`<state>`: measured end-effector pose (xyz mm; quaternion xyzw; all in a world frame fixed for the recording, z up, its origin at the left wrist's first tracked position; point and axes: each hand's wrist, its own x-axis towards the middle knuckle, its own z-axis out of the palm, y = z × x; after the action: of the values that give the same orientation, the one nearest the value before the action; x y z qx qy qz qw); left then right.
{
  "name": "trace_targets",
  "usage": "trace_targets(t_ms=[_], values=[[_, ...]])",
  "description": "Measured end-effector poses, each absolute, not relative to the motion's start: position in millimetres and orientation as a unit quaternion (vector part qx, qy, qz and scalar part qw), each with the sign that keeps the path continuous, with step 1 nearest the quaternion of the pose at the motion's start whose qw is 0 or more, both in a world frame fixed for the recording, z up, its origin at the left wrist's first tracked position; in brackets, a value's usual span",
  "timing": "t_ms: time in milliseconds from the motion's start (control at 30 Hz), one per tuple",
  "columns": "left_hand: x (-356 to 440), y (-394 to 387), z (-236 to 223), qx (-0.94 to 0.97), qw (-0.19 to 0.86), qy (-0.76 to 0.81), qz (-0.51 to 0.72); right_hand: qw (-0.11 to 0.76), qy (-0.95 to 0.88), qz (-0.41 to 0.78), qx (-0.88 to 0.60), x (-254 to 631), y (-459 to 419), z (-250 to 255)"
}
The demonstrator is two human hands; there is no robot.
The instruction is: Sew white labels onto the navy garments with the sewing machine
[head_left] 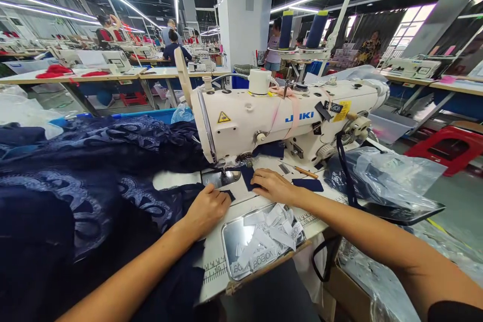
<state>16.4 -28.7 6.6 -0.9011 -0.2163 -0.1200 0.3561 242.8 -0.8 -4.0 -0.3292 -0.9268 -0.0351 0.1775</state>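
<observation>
A white sewing machine (241, 115) stands in front of me, its needle and presser foot over a metal plate (232, 176). Just in front of the foot, my left hand (208, 209) is closed on the edge of a dark navy garment (173, 201) with a lace-like pattern, which spreads across the left side. To the right of the foot, my right hand (275, 186) rests over a small navy fabric piece (248, 177), its fingers bent onto the cloth. Another navy piece (307, 184) lies farther right on the table.
A metal tray (228, 239) of white printed labels (269, 236) sits at the table's front edge. A wooden-handled tool (305, 172) lies by the machine. Plastic-wrapped material (388, 176) is at right, near a red stool (449, 148). Other people work in the background.
</observation>
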Motion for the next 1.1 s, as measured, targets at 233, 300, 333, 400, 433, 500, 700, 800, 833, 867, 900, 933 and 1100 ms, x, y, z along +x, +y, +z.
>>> trace_targets(t_ms=[233, 300, 333, 400, 433, 500, 700, 800, 833, 867, 900, 933, 1100], values=[[16, -28, 4, -0.9, 0.353, -0.22, -0.129, 0.105, -0.945, -0.183, -0.251, 231, 7, 1], [15, -28, 3, -0.899, 0.354, -0.22, -0.132, 0.099, -0.939, -0.188, -0.272, 220, 6, 5], [15, -27, 2, -0.898, 0.356, -0.22, -0.136, 0.099, -0.935, -0.176, -0.292, 213, 6, 7], [13, -27, 2, -0.892, 0.365, -0.221, -0.149, 0.094, -0.927, -0.132, -0.339, 200, 7, 10], [12, -26, 2, -0.888, 0.371, -0.223, -0.158, 0.089, -0.923, -0.102, -0.359, 194, 7, 11], [10, -26, 3, -0.878, 0.382, -0.228, -0.177, 0.079, -0.918, -0.038, -0.387, 185, 9, 12], [9, -23, 3, -0.87, 0.385, -0.225, -0.209, 0.1, -0.884, 0.099, -0.446, 176, 13, 12], [11, -21, 1, -0.871, 0.388, -0.219, -0.205, 0.118, -0.872, 0.139, -0.454, 175, 12, 12], [11, -20, 1, -0.872, 0.388, -0.219, -0.201, 0.125, -0.869, 0.148, -0.456, 174, 12, 12], [12, -20, 0, -0.874, 0.388, -0.219, -0.194, 0.13, -0.865, 0.155, -0.458, 174, 11, 11], [12, -21, 0, -0.876, 0.387, -0.22, -0.187, 0.135, -0.863, 0.159, -0.461, 174, 11, 11], [12, -21, -1, -0.878, 0.385, -0.221, -0.18, 0.138, -0.86, 0.162, -0.463, 174, 11, 11], [13, -23, -2, -0.883, 0.38, -0.225, -0.157, 0.162, -0.862, 0.16, -0.454, 174, 11, 6]])
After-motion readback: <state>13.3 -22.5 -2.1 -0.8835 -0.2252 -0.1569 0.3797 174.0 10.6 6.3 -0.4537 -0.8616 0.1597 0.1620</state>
